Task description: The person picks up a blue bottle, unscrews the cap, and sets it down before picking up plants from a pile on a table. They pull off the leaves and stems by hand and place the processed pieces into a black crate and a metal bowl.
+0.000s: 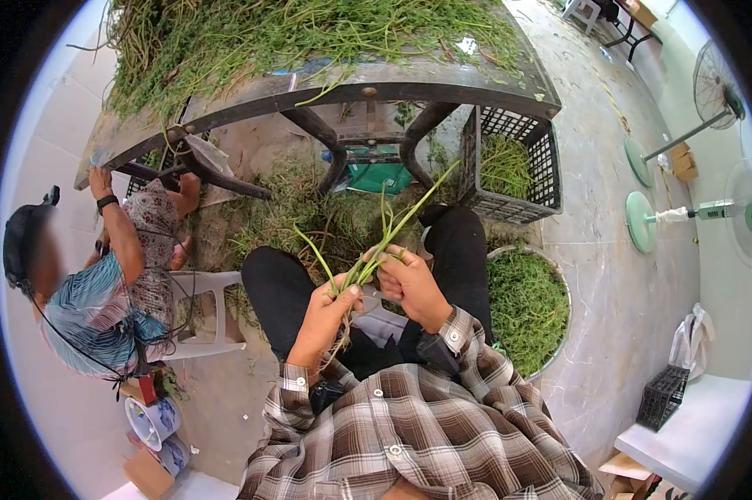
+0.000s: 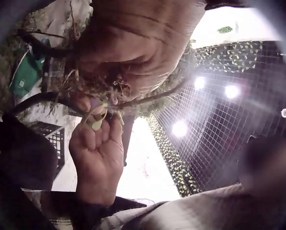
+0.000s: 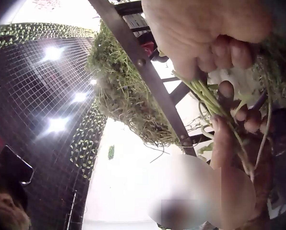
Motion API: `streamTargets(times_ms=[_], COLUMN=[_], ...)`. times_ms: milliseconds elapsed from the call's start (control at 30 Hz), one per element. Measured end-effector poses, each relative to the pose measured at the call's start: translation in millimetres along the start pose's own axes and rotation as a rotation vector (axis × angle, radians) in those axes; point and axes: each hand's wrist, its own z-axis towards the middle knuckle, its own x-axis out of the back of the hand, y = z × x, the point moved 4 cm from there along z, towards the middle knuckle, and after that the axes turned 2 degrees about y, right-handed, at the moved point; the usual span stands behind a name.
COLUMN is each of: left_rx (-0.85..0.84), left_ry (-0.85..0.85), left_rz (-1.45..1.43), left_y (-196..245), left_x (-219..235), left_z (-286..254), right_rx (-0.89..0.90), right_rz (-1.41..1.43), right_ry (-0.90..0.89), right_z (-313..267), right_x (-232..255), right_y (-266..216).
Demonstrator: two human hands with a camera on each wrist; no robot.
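Note:
A small bunch of long green plant stems (image 1: 401,218) is held between the two hands over the lap in the head view. My left hand (image 1: 319,323) grips the bunch low down, with thin pale roots (image 1: 339,343) hanging below the palm. Higher up, my right hand (image 1: 415,287) pinches the stems between thumb and fingers. One stem bends away to the left of the rest. The left wrist view shows tangled roots (image 2: 115,91) under the left palm. In the right wrist view, the green stems (image 3: 204,98) run between both hands' fingers.
A table (image 1: 442,79) piled with greens (image 1: 276,37) stands ahead. Under its right end is a black crate (image 1: 544,171) with stems; a round tub (image 1: 569,321) of greens stands at right. Loose plants (image 1: 284,208) litter the floor. Another person (image 1: 101,292) sits at left.

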Motion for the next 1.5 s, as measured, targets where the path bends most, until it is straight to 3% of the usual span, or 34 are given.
streamTargets(times_ms=[133,267,400,700,800,900,1067,1133,1200,1267,1400,1467,1500], left_rx=[0.003,-0.038,-0.023,0.017,0.024,0.031,-0.050,-0.073,-0.026,-0.036,0.123,0.174,0.199], left_ry=[0.026,0.024,0.011,0.030,0.031,0.064,0.103,0.088,-0.039,-0.028,-0.065,-0.084,-0.119], left_rz=[-0.081,-0.055,0.075,-0.037,0.017,-0.018,0.009,0.054,0.137,0.114,-0.053,-0.124,-0.142], left_y=[0,3,-1,-3,-1,-3,15,14,9,10,10,8,3], left_x=[2,-2,-3,-5,-2,3,-14,-13,-13,-14,-12,-9,-6], left_z=[0,-1,0,0,0,1,-2,-2,-3,-4,-7,-8,-8], right_rx=[-0.035,-0.053,0.011,0.182,0.161,0.105,-0.007,-0.046,-0.084,-0.160,-0.196,-0.250,-0.250], right_rz=[-0.024,-0.238,-0.280,-0.381,-0.309,-0.087,0.203,0.158,0.111,0.098,-0.018,-0.127,-0.126], right_ry=[-0.023,-0.099,0.016,0.153,0.161,0.040,0.165,0.133,0.100,-0.023,0.038,-0.128,-0.129], right_z=[-4,-11,-4,-1,-2,0,0,-1,0,0,-4,-3,-2], right_x=[-5,-21,-7,1,-2,-7,-10,-5,0,-5,-11,-10,-9], right_y=[-1,-3,7,1,2,4,13,13,15,16,11,10,8])
